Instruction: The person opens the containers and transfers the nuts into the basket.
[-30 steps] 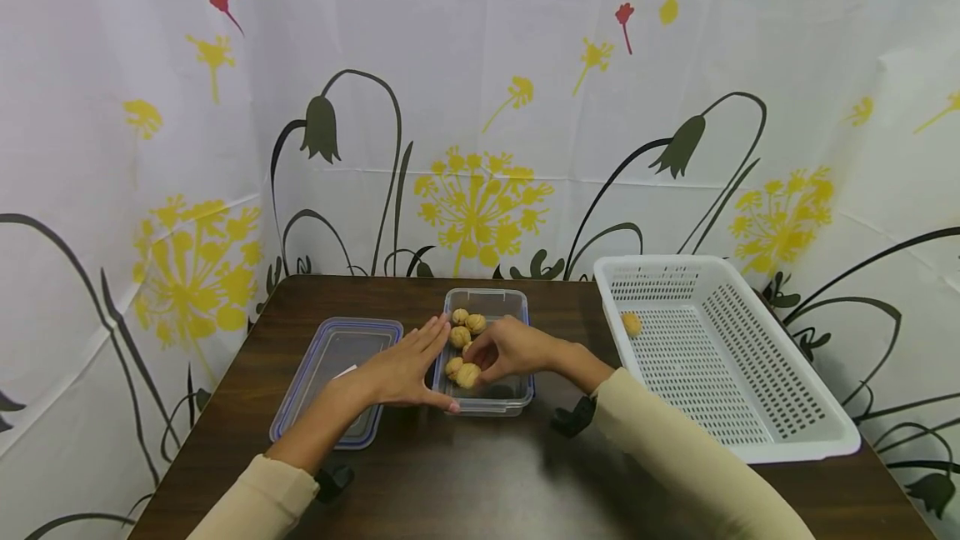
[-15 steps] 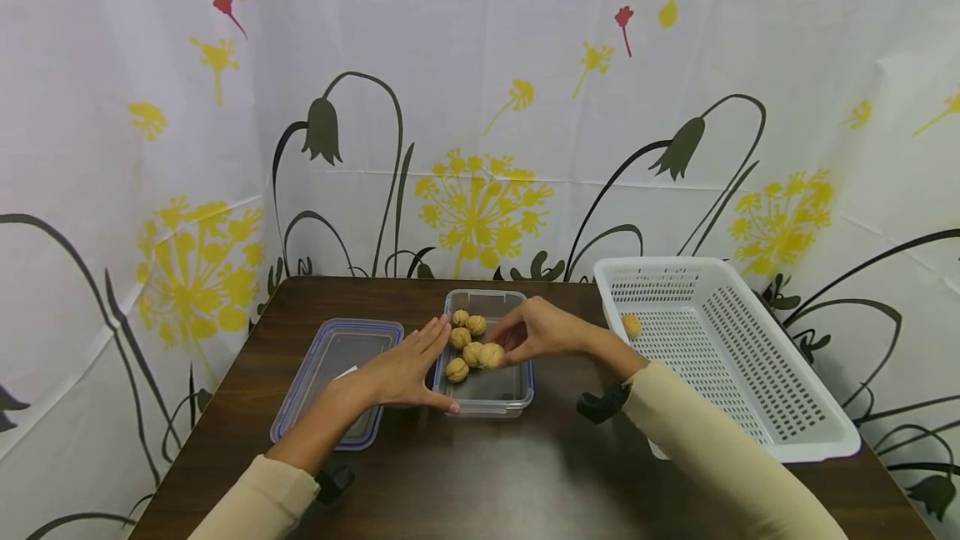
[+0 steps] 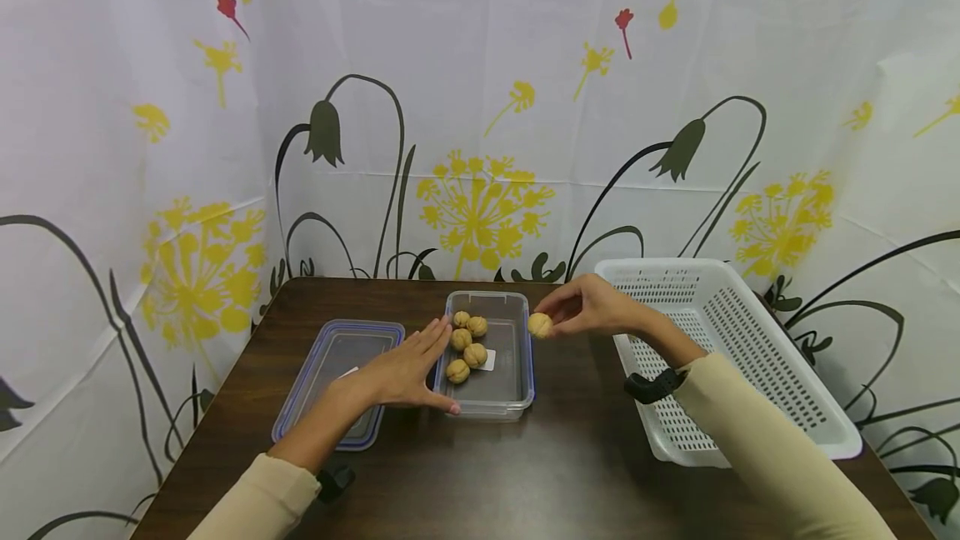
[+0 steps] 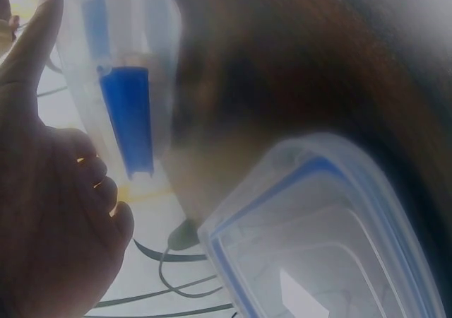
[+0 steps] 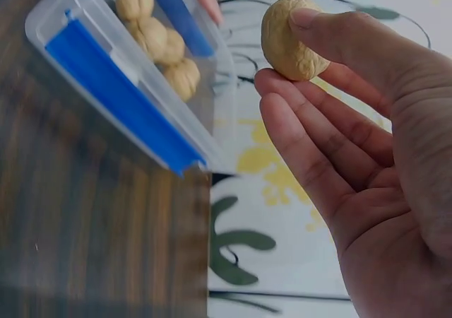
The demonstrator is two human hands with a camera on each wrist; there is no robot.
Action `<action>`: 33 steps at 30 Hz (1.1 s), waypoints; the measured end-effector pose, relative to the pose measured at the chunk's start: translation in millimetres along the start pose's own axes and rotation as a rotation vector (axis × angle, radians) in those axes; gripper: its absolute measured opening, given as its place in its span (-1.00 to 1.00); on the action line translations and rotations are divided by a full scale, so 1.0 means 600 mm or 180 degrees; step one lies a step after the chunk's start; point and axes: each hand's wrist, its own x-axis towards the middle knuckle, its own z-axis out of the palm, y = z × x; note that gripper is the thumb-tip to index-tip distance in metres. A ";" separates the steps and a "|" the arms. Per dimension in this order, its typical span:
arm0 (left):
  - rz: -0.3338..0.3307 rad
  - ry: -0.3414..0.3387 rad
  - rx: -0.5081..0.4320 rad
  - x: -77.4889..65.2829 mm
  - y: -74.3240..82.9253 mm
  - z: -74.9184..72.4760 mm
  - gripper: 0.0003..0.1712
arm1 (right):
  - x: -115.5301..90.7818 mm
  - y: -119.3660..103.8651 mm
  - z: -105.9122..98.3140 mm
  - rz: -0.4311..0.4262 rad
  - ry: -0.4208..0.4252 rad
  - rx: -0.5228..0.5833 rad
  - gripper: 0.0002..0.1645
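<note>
My right hand point(image 3: 596, 307) pinches a walnut point(image 3: 539, 325) between thumb and fingertips, just to the right of the clear plastic container point(image 3: 498, 386). In the right wrist view the thumb presses on the held walnut point(image 5: 282, 46) from one side, with fingers beneath it. Several walnuts point(image 3: 475, 355) lie along the container's left side, near a small white label. My left hand point(image 3: 401, 369) rests against the container's left rim, fingers straight and thumb towards the front corner. Seen from the left wrist, the left hand point(image 4: 56, 212) is beside the container's blue clip point(image 4: 131, 120).
A clear lid point(image 3: 345, 357) with a blue seal lies left of the container, partly under the left forearm. To the right stands a white perforated basket point(image 3: 795, 365), with the right forearm crossing it. A patterned curtain point(image 3: 480, 65) hangs behind the dark wooden table point(image 3: 465, 482).
My right hand has lifted a walnut out of the container and carried it right, past the rim. The basket's walnut is now mostly hidden by my right arm. My left hand has stayed put.
</note>
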 end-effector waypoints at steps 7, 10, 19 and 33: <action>-0.0032 -0.0031 -0.0008 0.000 -0.001 0.000 0.51 | -0.037 0.014 -0.048 0.0137 0.0229 0.0014 -0.56; -0.0046 -0.0046 -0.0007 0.000 -0.001 0.000 0.51 | -0.056 0.023 -0.070 0.0280 0.0371 -0.0011 -0.55; -0.0063 -0.0075 -0.0041 -0.002 0.001 -0.003 0.51 | -0.117 0.068 -0.128 0.0573 0.0752 -0.0173 -0.60; -0.0070 -0.0095 -0.0037 -0.003 0.005 -0.010 0.50 | -0.197 0.155 -0.153 0.1117 0.0885 -0.0582 -0.57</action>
